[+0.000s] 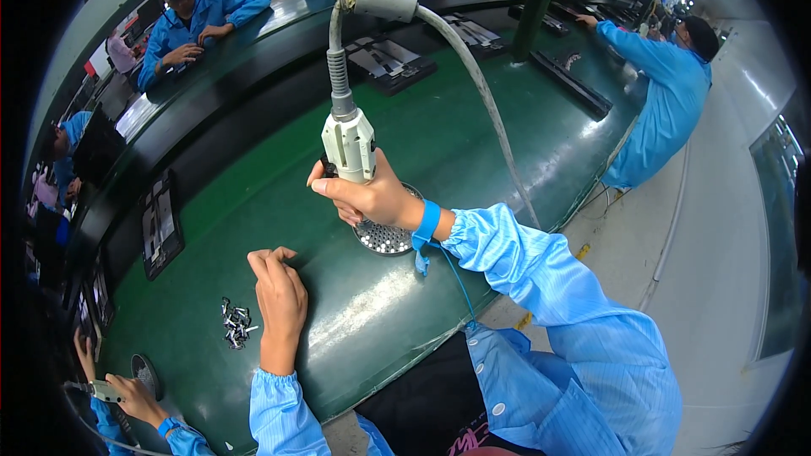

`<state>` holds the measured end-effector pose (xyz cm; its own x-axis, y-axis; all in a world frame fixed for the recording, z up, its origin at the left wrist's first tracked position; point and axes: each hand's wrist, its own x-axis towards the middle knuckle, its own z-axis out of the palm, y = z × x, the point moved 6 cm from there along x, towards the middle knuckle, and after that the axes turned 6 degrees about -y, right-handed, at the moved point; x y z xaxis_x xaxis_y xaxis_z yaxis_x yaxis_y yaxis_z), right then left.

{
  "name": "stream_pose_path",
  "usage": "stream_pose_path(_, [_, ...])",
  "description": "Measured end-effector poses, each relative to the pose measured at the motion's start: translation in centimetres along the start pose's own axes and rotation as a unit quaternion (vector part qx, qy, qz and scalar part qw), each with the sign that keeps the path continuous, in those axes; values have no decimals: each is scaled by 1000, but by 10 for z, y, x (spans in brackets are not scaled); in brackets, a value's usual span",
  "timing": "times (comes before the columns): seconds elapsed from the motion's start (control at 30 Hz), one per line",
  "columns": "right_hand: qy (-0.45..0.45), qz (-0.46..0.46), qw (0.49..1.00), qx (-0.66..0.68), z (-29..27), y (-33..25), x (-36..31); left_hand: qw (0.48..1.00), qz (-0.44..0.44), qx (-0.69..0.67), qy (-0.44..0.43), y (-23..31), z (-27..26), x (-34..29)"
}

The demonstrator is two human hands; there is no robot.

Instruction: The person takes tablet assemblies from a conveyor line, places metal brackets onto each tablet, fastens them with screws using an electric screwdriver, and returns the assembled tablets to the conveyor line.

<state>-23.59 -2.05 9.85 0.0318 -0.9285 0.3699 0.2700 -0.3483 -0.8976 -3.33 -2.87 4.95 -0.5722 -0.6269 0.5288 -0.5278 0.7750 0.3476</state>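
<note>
Right hand: fingers wrapped around white driver, long axis far-to-near. Left hand: fingers curled (contents: cannot tell), nearer hand to metal pieces, just left.

My bare right hand is closed in a wrapped grip, its thumb pointing left and its fingers curled. Behind it, my right wrist wears a bright-blue band, and my right arm, in a gathered light-blue fabric sleeve, bends out to the right. My bare left hand sits lower, fingers loosely bent, above my light-blue-sleeved left forearm.
</note>
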Motion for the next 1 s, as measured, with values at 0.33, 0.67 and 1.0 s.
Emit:
stream_pose_path(0.33, [-1, -1, 1000, -1, 0, -1, 0, 1000, -2, 7, -4, -2, 2, 0])
stream_pose_path(0.67, [0, 7, 1000, -3, 1, -2, -1, 999, -7, 6, -31, -3, 6, 0])
stream_pose_path(1.0, [-1, 2, 1000, -9, 0, -2, 0, 999, -10, -5, -30, -3, 6, 0])
